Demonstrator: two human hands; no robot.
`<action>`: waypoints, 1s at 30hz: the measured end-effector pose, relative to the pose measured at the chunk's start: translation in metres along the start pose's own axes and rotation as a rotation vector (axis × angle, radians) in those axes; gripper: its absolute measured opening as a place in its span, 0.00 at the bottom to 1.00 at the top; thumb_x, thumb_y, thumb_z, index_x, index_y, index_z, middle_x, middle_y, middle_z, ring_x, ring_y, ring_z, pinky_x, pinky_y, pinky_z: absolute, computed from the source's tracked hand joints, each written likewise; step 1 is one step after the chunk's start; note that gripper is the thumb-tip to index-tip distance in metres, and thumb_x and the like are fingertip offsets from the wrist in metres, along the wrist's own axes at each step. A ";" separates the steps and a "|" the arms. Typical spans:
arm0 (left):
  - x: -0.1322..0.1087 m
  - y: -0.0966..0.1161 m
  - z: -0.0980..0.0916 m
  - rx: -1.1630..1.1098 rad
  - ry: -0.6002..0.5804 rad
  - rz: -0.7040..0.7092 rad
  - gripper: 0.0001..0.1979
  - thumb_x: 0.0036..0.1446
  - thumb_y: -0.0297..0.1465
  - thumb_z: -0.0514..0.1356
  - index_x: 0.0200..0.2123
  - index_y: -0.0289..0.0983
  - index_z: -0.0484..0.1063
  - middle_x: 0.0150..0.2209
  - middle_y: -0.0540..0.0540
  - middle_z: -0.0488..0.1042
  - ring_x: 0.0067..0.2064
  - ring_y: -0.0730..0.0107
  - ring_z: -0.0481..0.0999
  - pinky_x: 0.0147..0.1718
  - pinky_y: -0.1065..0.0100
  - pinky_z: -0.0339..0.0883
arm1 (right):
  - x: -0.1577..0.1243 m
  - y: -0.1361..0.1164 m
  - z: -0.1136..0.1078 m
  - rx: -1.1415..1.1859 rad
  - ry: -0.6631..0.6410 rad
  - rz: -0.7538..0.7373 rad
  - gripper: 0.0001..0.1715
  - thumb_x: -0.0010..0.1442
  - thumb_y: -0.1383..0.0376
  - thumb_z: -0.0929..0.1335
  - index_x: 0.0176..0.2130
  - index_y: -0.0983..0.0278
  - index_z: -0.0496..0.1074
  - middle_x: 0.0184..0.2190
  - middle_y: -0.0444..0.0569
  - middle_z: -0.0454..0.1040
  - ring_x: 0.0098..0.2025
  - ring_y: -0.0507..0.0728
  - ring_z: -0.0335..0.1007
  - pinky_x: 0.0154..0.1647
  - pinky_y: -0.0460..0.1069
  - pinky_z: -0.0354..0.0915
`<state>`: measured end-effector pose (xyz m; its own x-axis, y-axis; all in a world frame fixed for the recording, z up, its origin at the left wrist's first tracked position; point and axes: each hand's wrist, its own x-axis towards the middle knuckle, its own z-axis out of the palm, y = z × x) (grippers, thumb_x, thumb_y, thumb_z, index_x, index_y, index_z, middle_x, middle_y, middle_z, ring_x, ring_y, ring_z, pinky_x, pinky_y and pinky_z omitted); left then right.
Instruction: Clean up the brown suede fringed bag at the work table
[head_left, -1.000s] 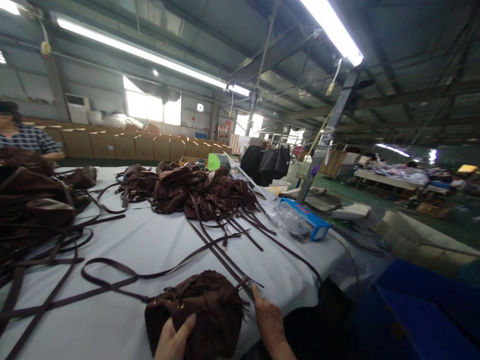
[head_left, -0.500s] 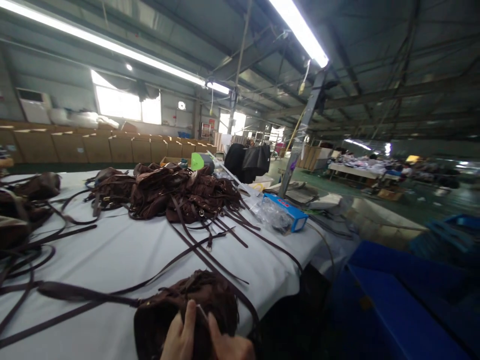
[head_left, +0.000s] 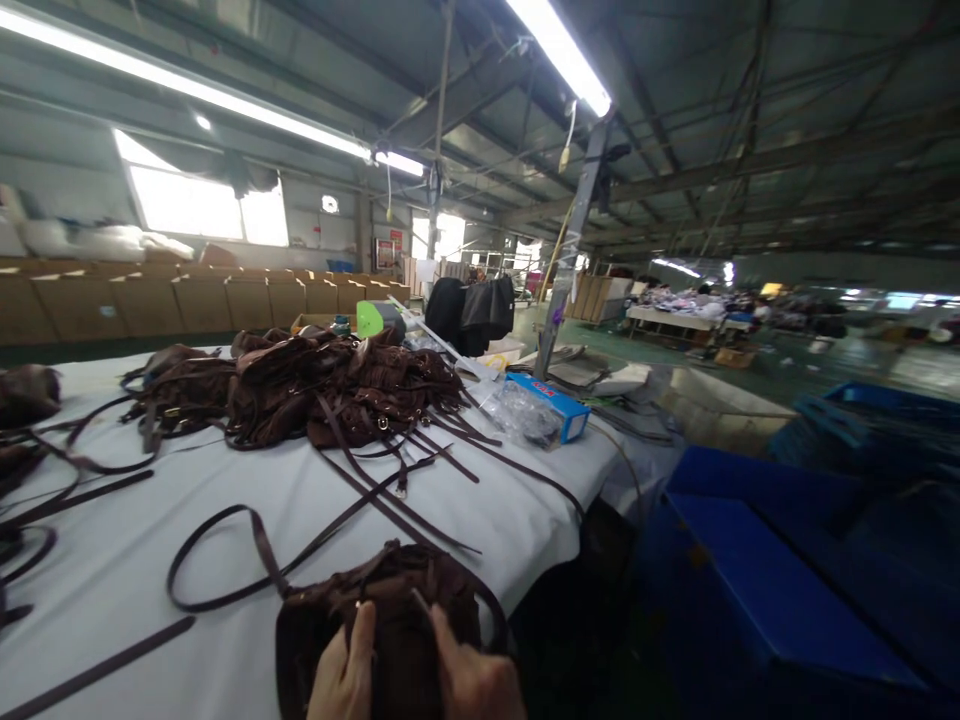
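— How are you handling that brown fringed bag (head_left: 379,625) at the near edge of the table (head_left: 225,520)?

— You are pressing on it from both sides, so keep it flat on the white cloth while you are working; I judge it will slump or roll toward the edge if you are lifting one side only.

— And the long strap (head_left: 225,560)?

— It is looping out to the left of the bag across the table. You are better off keeping it clear of the loose straps (head_left: 397,470) trailing from the pile of brown bags (head_left: 330,385) farther back, since they are lying close and could tangle.

— What is your left hand (head_left: 345,670) doing?

— It is lying on the front of the bag, fingers (head_left: 364,630) stretched upward and close together, pressing on the suede, not closed round anything.

— And your right hand (head_left: 472,680)?

— It is resting just beside the left, thumb pointing up and in against the bag. It is only partly in view at the bottom edge, so I cannot tell whether its fingers are curling round the bag's side
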<state>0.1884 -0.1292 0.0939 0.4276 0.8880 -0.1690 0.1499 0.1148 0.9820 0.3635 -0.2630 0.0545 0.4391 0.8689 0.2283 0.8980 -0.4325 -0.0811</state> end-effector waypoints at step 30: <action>-0.007 -0.023 0.066 0.126 -0.070 0.211 0.23 0.55 0.43 0.52 0.42 0.32 0.76 0.43 0.37 0.79 0.54 0.47 0.72 0.58 0.53 0.59 | -0.017 0.107 -0.007 -0.060 -0.085 0.564 0.27 0.59 0.77 0.56 0.55 0.67 0.68 0.26 0.57 0.79 0.30 0.63 0.78 0.29 0.51 0.69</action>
<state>0.2404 -0.1675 0.0665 0.5211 0.8530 0.0284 0.1588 -0.1296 0.9788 0.4518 -0.3261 0.0489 0.8529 0.5148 0.0871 0.5219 -0.8457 -0.1117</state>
